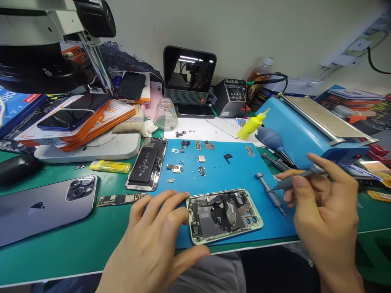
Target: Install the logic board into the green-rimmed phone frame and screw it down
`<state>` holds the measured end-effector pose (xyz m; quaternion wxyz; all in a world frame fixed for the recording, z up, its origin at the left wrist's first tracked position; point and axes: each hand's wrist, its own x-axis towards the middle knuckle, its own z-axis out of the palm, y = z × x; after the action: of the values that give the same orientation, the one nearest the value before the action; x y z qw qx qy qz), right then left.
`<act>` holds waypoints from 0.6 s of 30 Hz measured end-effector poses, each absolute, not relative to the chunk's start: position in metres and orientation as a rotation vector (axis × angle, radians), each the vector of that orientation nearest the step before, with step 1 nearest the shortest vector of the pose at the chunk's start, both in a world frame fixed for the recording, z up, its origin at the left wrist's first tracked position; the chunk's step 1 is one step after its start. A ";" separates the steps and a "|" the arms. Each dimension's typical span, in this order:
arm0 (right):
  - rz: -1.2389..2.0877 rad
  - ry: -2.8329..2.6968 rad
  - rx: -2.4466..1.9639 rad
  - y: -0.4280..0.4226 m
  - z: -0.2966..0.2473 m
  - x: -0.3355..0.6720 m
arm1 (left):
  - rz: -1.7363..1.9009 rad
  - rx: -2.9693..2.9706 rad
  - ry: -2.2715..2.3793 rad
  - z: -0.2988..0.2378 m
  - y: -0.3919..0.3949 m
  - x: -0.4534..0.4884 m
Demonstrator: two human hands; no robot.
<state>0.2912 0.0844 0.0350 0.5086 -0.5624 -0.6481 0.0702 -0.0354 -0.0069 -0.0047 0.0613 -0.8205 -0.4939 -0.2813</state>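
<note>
An opened light-green phone housing (210,221) lies face up on the blue mat (214,179), its inner parts and camera holes showing. My left hand (159,236) is closed around its left end, fingers at the upper corner and thumb along the near edge. My right hand (324,203) holds a grey screwdriver (285,184) in a pinch, its front end pointing left, apart from the housing. Below it a second grey screwdriver (273,197) rests on the mat. Small metal brackets (175,168), a camera module (185,143) and tiny screws lie beyond the housing.
At left are a logic board (120,199), a large dark phone (51,205), a yellow lighter (110,166) and a screen assembly with battery (146,165). A glass jar (165,116), yellow bottle (251,127), blower bulb (269,137) and blue machine (305,134) stand behind. A microscope (39,61) overhangs.
</note>
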 end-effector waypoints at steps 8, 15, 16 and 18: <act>0.142 -1.464 -1.284 0.095 0.031 0.303 | -0.893 -2.477 -1.436 -0.002 -0.003 -0.035; 0.379 -1.236 -1.364 0.136 0.011 0.357 | -0.886 -2.461 -1.312 -0.018 0.000 -0.041; 0.396 -1.246 -1.393 0.137 0.011 0.360 | -0.893 -2.457 -1.304 -0.021 0.001 -0.041; 0.387 -1.309 -1.450 0.132 0.017 0.360 | -0.972 -2.454 -1.319 -0.027 0.000 -0.040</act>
<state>0.3596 0.1324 0.0166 0.5439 -0.6108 -0.5517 0.1633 -0.0401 -0.0002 -0.0268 0.0954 -0.8279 -0.4449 -0.3279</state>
